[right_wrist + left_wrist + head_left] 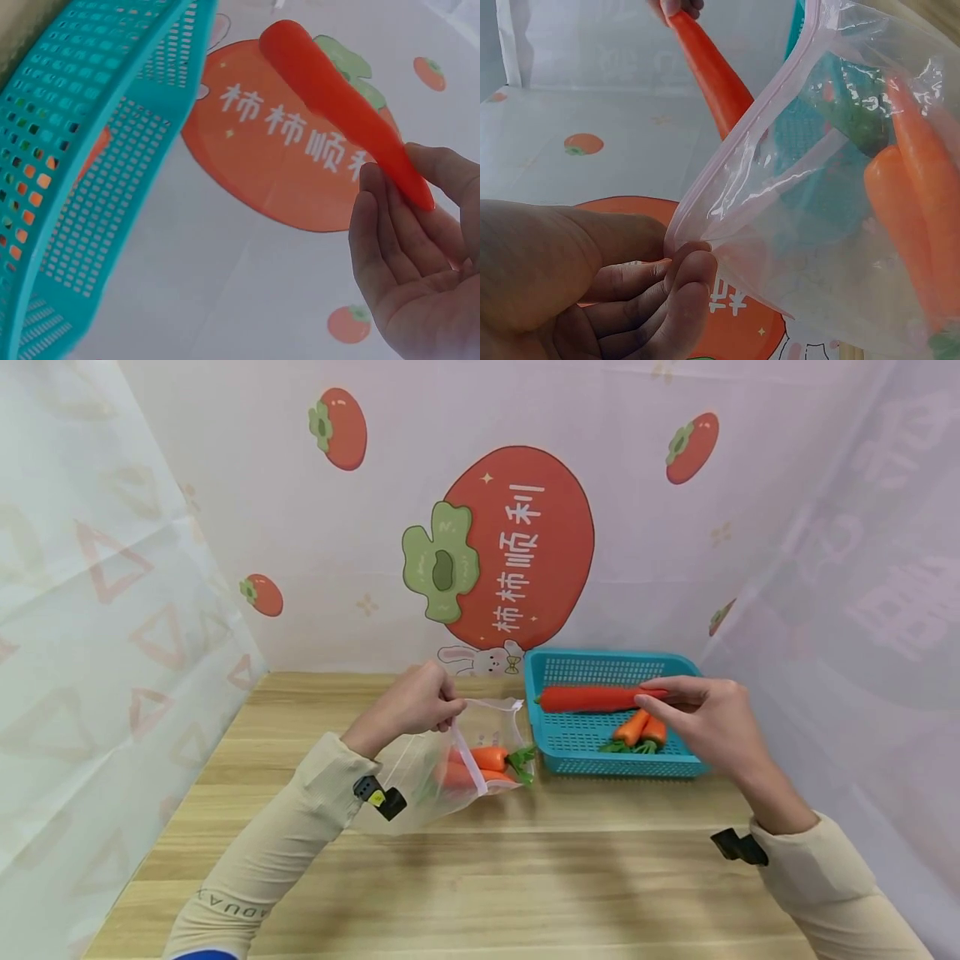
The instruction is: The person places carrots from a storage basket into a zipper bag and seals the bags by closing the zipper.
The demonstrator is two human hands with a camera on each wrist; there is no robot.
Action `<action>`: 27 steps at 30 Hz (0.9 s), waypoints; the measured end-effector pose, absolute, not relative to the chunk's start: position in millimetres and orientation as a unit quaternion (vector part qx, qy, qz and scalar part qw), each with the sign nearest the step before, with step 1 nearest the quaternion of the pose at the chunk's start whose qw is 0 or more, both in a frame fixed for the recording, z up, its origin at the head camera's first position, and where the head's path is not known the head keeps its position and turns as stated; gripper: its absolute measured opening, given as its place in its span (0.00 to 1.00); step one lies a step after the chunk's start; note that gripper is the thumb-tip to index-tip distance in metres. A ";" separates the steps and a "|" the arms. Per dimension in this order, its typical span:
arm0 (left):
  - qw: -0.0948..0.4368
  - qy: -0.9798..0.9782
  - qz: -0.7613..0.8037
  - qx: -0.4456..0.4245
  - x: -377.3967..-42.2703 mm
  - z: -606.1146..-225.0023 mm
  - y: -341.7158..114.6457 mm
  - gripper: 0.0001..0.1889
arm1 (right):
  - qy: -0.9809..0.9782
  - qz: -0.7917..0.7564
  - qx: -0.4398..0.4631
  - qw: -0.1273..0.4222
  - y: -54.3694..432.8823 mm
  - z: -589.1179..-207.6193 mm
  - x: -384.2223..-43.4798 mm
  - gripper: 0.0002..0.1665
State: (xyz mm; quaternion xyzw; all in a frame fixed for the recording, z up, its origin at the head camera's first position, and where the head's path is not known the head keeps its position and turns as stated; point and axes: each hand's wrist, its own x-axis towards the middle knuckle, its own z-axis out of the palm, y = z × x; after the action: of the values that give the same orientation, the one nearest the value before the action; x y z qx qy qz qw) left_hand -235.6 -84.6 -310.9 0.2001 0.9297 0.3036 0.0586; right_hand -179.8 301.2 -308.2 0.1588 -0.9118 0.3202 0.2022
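Observation:
My left hand pinches the top edge of a clear zip bag, whose mouth hangs partly open. In the bag lie orange carrots with green tops; the left wrist view shows them through the plastic. My right hand holds a long red carrot by its thin end, between thumb and fingers. Its thick end points left, towards the bag. In the head view this carrot is over the blue basket, and the right wrist view shows it clear of the basket.
Small orange carrots with green tops lie in the basket, to the right of the bag. Both stand on a wooden table. A white printed cloth hangs behind, with more cloth along the left and right sides.

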 end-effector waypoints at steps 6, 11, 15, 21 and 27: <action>0.057 0.929 0.305 0.202 -236.3 -312.9 -85.4 0.18 | -0.904 0.327 0.181 0.208 290.4 -299.3 -167.5 0.12; 0.054 0.929 0.304 0.203 -235.9 -311.1 -86.4 0.18 | -0.902 0.318 0.198 0.213 275.8 -294.8 -160.7 0.12; 0.055 0.930 0.301 0.202 -235.7 -309.6 -87.0 0.19 | -0.898 0.329 0.218 0.195 263.7 -296.5 -158.8 0.12; 0.053 0.931 0.302 0.199 -235.9 -310.2 -87.5 0.19 | -0.892 0.342 0.245 0.169 246.8 -304.5 -162.5 0.12; 0.046 0.930 0.303 0.202 -235.4 -309.3 -90.0 0.19 | -0.893 0.339 0.256 0.149 230.9 -313.3 -168.3 0.10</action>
State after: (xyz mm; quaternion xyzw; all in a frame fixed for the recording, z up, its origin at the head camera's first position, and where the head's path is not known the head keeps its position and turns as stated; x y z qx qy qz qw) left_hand -235.4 -90.0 -309.3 0.2021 0.9302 0.3028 0.0458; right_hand -168.3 230.9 -313.3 0.2561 -0.8931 0.3387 0.1486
